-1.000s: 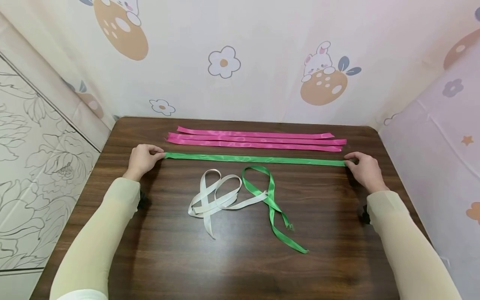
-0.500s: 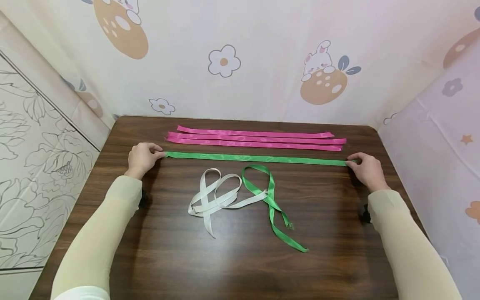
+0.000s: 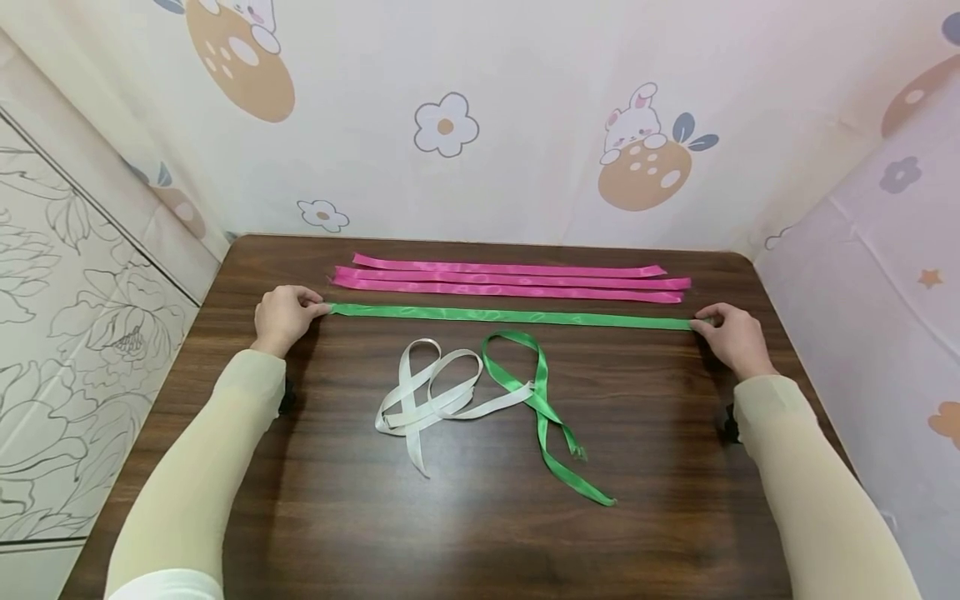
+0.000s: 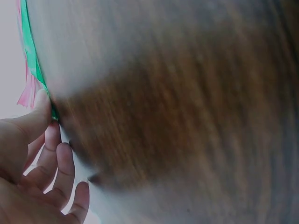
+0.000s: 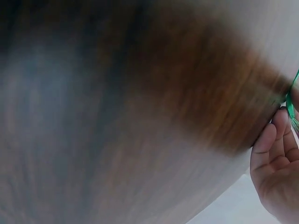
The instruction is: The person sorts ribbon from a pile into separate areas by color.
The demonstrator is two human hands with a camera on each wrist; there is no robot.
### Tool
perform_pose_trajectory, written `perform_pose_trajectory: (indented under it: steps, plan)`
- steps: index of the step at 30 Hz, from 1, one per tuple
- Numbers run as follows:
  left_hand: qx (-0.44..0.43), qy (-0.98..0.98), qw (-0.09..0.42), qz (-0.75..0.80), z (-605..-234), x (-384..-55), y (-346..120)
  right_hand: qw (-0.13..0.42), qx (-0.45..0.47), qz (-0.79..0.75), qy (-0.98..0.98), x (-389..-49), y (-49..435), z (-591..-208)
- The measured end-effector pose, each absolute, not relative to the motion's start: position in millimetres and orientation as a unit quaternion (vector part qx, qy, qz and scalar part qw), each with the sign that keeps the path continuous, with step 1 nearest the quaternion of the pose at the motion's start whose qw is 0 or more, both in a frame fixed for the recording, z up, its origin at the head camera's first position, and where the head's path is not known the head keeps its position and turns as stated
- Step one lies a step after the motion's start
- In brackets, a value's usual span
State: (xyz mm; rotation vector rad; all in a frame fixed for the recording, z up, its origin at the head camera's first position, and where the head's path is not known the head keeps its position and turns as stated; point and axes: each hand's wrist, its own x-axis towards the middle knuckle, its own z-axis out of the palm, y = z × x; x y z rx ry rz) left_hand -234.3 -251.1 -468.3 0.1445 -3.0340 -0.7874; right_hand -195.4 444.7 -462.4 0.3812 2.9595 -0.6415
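Little has moved: green ribbon [image 3: 510, 317], pinched by left hand [image 3: 282, 319] at nine o'clock and right hand [image 3: 737, 337] at three, height unclear, should be kept straight.

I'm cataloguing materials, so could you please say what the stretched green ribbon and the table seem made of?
Stretched green ribbon: probably glossy satin fabric, given its rippled highlights. Table: wood or printed laminate, shiny, showing dark grain and reflected light.

Dark wood-grain table [image 3: 645, 550], pale backdrop [image 3: 532, 58] with bunnies [image 3: 634, 129] and flowers [image 3: 446, 126], line-drawn floral panel [image 3: 60, 350]
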Motion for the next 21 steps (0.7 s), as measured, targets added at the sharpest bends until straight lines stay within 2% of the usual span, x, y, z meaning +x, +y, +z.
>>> perform_pose_trajectory:
  steps: [13,21]
  plan:
    - [0.046,-0.969,0.016,-0.242,-461.5,-231.9,-251.6,0.053,0.129,-0.217,0.966,-191.4,447.8,-452.0]
    - [0.012,-0.966,0.058,-0.250,-445.1,-232.4,-240.8,0.010,0.113,-0.207,0.972,-185.9,441.8,-431.0]
